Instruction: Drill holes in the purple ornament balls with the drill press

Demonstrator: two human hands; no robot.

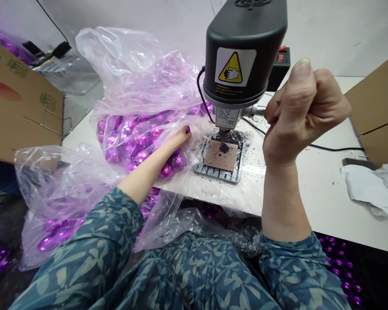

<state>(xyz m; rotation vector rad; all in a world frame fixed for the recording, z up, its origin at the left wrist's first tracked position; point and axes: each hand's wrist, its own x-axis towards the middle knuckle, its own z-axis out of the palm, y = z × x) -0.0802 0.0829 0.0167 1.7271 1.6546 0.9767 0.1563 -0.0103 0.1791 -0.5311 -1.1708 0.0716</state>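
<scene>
My left hand (182, 134) is closed at the mouth of a clear plastic bag (116, 51). A small shiny bit of a purple ball (188, 129) shows at its fingertips; most of the fingers are hidden. Faceted purple balls (139, 148) fill the bag beside my forearm. My right hand (305, 110) is raised in a fist at the side of a black bench drill press (239, 56), around its feed lever (258, 110), whose end the fingers cover. Beneath the chuck (225, 132), a brown square board (221, 155) with a small hole lies on the slotted metal base (216, 173).
Dark shavings (225, 148) lie on the board and white table (330, 202). Cardboard boxes stand at left (26, 99) and right (375, 99). A black cable (336, 148) crosses the table toward crumpled white paper (368, 189). More purple balls (339, 267) sit below the table edge.
</scene>
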